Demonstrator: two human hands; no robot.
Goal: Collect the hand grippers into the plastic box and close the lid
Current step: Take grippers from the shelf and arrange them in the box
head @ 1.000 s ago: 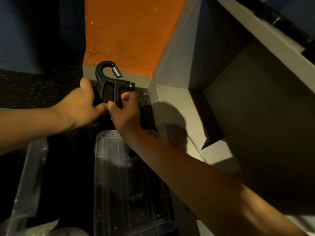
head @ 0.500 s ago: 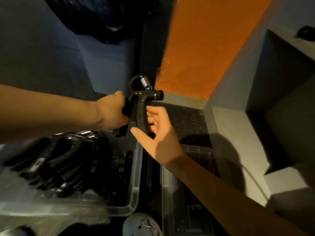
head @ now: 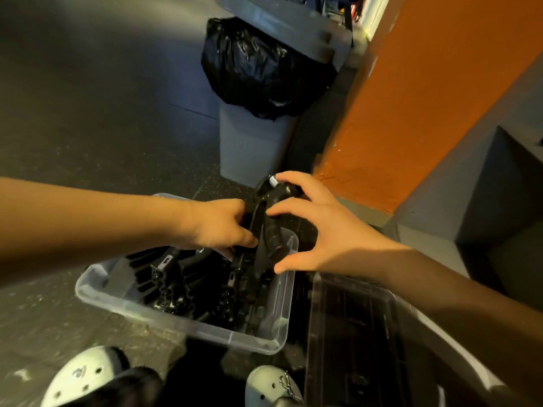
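A black hand gripper [head: 269,221] with a silver spring stands upright over the far right corner of the clear plastic box [head: 188,327]. My left hand [head: 220,224] is shut on its left handle. My right hand [head: 320,227] curls around the gripper's top and right handle, fingers spread, touching it at the spring end. Several black hand grippers [head: 188,280] lie packed inside the box. The clear lid [head: 352,333] lies flat on the floor to the right of the box.
A grey bin with a black bag [head: 258,92] stands behind the box. An orange wall [head: 426,98] and grey shelving [head: 484,201] rise at the right. Two pale clogs [head: 85,374] show at the bottom edge on the dark speckled floor.
The view has swung left and the gripper has come down from in front of the orange wall to the box's far corner. My right hand has moved from below the gripper to around its top.
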